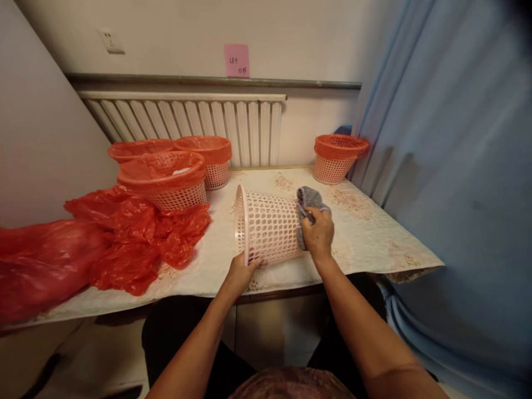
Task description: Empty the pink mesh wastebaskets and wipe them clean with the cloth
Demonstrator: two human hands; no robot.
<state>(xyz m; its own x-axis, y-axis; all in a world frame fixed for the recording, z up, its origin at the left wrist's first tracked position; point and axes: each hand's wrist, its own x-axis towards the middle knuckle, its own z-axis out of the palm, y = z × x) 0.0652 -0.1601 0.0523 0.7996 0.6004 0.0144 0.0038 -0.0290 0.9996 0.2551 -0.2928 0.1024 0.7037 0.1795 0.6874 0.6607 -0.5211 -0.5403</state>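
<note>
A pale pink plastic wastebasket [272,224] with a lattice wall lies on its side on the table, its mouth facing left. My left hand [241,274] grips its rim at the near edge, the thumb along the outside and the other fingers partly hidden. At the basket's base, on the right, my right hand [319,230] is closed on a grey cloth [310,197] with a light purple edge. The cloth is pressed against the bottom of the basket.
Several wastebaskets with red liners [174,180] stand at the back left. Another lined basket [334,166] is at the back right, beside a blue curtain [449,166]. Crumpled red plastic bags [124,238] cover the table's left part. A radiator [187,119] runs behind the floral tablecloth [374,244].
</note>
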